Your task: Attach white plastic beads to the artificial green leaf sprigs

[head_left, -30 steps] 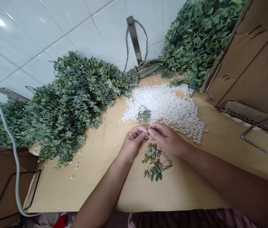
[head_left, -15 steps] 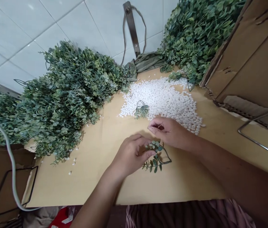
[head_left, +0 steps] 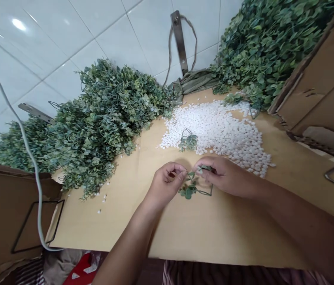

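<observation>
Between my hands, over the table (head_left: pixel 214 233), hangs a small artificial leaf sprig (head_left: pixel 188 192) with a bent green stem. My left hand (head_left: pixel 168 184) pinches it near a leaf tip with thumb and forefinger. On the other side my right hand (head_left: pixel 218 174) has its fingers closed on the sprig's upper leaves. Whether a small white piece is also in the fingers, I cannot make out. Just beyond my hands lies a wide heap of small white pieces (head_left: pixel 214 122). A second leaf sprig (head_left: pixel 188 141) rests at the heap's near left edge.
A big pile of leaf sprigs (head_left: pixel 95 126) fills the left side, another pile (head_left: pixel 273 51) the back right. Cardboard boxes flank the table, one at right (head_left: pixel 327 91). A white cable (head_left: pixel 33 158) hangs at left. A metal bracket (head_left: pixel 179 43) stands against the tiled wall.
My right hand has come onto the sprig's leaves, and my left fingers have shifted to a pinch at a leaf tip. The sprig has turned slightly. The whole view has shifted.
</observation>
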A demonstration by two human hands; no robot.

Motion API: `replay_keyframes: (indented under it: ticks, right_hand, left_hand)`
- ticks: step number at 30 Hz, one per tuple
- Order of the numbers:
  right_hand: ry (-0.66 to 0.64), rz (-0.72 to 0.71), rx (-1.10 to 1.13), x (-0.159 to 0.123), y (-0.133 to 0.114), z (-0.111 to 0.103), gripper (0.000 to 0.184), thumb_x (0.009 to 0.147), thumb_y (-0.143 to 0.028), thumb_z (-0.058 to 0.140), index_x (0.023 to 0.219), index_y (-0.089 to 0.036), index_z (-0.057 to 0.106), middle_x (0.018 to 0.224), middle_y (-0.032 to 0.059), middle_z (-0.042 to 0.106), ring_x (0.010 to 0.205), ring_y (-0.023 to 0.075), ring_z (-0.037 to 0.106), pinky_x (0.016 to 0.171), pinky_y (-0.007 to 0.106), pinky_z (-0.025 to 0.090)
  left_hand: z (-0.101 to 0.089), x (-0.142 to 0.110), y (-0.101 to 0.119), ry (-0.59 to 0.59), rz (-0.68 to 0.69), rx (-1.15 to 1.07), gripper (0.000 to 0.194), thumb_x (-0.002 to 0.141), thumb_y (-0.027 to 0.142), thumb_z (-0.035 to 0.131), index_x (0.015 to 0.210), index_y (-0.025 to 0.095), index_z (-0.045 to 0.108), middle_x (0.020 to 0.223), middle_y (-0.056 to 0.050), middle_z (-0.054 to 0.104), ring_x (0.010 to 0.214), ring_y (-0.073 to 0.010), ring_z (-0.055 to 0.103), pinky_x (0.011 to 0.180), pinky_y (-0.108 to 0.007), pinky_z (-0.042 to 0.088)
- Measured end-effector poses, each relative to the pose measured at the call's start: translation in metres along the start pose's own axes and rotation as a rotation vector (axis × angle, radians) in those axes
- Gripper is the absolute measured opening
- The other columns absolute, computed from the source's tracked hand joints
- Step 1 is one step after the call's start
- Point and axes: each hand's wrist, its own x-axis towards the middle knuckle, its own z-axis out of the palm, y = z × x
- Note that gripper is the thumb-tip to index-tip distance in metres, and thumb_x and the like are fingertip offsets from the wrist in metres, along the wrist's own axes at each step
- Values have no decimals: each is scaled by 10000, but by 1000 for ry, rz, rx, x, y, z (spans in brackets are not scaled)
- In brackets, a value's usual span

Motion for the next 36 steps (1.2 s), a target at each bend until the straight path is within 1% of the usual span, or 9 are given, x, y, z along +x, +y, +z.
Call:
replay_keyframes:
  ticks: [3, 7, 13, 17, 23, 27, 29, 32, 36]
  right_hand:
    - [58, 26, -53, 2, 5, 3, 203, 854, -268, 408, 690, -185, 494, 651, 8, 506, 633, 157, 494, 599, 259, 370]
    - [32, 55, -89, 2, 5, 9, 191, 869, -273, 363, 704, -198, 426, 701, 31, 507, 662, 174, 497, 616, 279, 398]
    - [21, -21, -92, -5, 2, 9, 176, 885, -260, 320, 925, -175, 470, 924, 97, 526, 866, 213, 523, 818, 352, 438]
    - [-19, -53, -59, -4, 1, 7, 169, 897, -241, 315, 911, -184, 473, 894, 85, 541, 840, 208, 529, 776, 335, 438]
    - [-10, -25, -32, 2, 2, 8, 232, 916, -268, 315, 712, -202, 402, 683, 23, 491, 624, 160, 489, 591, 282, 395]
    - [6, -48, -30, 2, 0, 7, 258, 916, -263, 326, 670, -206, 377, 609, -4, 443, 557, 137, 435, 533, 262, 356]
    - [-5, -46, -36, 1, -1, 6, 263, 911, -265, 326, 656, -211, 361, 588, -11, 424, 538, 136, 414, 516, 262, 341]
    - [-5, -23, -48, 1, 0, 5, 271, 900, -282, 320, 638, -216, 331, 579, -19, 398, 525, 133, 391, 502, 259, 317]
    - [59, -44, -58, 3, 2, 7, 289, 880, -277, 353, 601, -210, 319, 585, -23, 379, 546, 126, 379, 521, 252, 302]
  left_hand:
    - [-15, 10, -6, -15, -55, 7, 227, 632, 346, 718, 673, 141, 629, 622, -20, 610, 564, -114, 532, 560, -239, 420]
    - [-33, 41, -19, 256, -22, 263, 116, 682, 268, 644, 694, 153, 638, 645, -15, 615, 583, -123, 539, 598, -248, 439]
    - [-31, 83, -31, 402, 37, 435, 116, 655, 110, 607, 694, 202, 667, 774, -32, 595, 814, -190, 559, 851, -316, 406]
    - [-32, 88, -32, 417, 25, 436, 128, 686, 103, 569, 629, 200, 632, 771, -37, 599, 854, -201, 553, 883, -329, 386]
    - [-28, 60, -18, 287, -66, 178, 74, 730, 229, 574, 739, 165, 610, 695, -6, 626, 616, -112, 554, 628, -234, 441]
    - [-4, 31, -2, 119, -135, -387, 174, 626, 275, 719, 715, 159, 626, 694, 10, 648, 601, -67, 554, 602, -178, 424]
    - [9, 22, 1, 56, -172, -539, 192, 589, 271, 761, 693, 156, 648, 648, 16, 647, 573, -57, 547, 584, -167, 420]
    - [22, 16, 0, 25, -218, -642, 191, 575, 259, 783, 707, 156, 690, 636, 16, 662, 571, -50, 554, 580, -158, 425]
    - [22, 17, -6, 53, -268, -664, 195, 560, 230, 797, 725, 158, 722, 649, 4, 692, 594, -52, 582, 571, -145, 422]
